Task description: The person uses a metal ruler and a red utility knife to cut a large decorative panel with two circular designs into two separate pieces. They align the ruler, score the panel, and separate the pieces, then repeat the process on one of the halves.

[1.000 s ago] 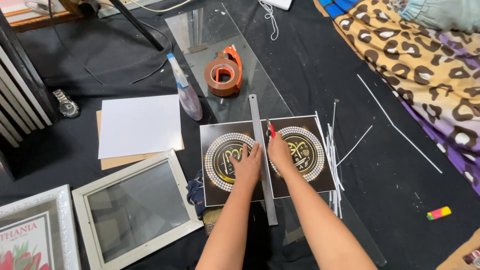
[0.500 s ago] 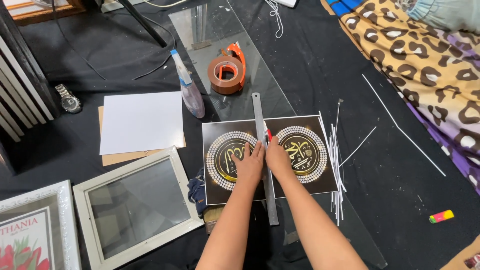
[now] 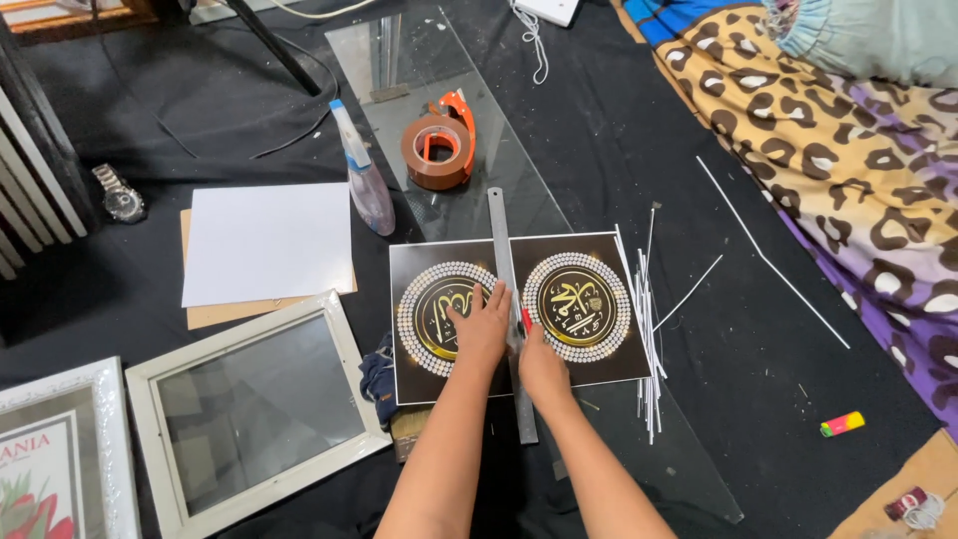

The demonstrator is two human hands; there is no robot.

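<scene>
Our left hand (image 3: 482, 324) lies flat with its fingers (image 3: 496, 296) spread and open, pressing down on the metal ruler (image 3: 508, 289) and on the left half of the dark print (image 3: 454, 339) beneath it. Our right hand (image 3: 540, 361) sits just to the right of the ruler, fingers curled closed around a small red-handled cutter (image 3: 526, 319), whose tip touches the ruler's right edge; the blade itself is too small to make out.

The ruler's long axis runs from near to far, tilted slightly to the left at its far end, and it lies over the middle of the print, between the two round gold-and-white medallions. The left medallion (image 3: 431, 317) is partly under our left palm; the right medallion (image 3: 584, 305) lies clear, just right of the cutter. So the line of the ruler stretches away from our right fingers toward the far edge of the print and back toward our wrist on the near side. The right hand is the nearer one to that edge.

The print rests on a sheet of glass (image 3: 479, 150) laid on the black cloth floor. Thin white strips (image 3: 647, 329) lie bunched just right of the print. Farther off are a brown tape roll (image 3: 436, 148) and a spray bottle (image 3: 361, 180); to the left, a white sheet (image 3: 267, 240) and an empty white frame (image 3: 249, 404).
</scene>
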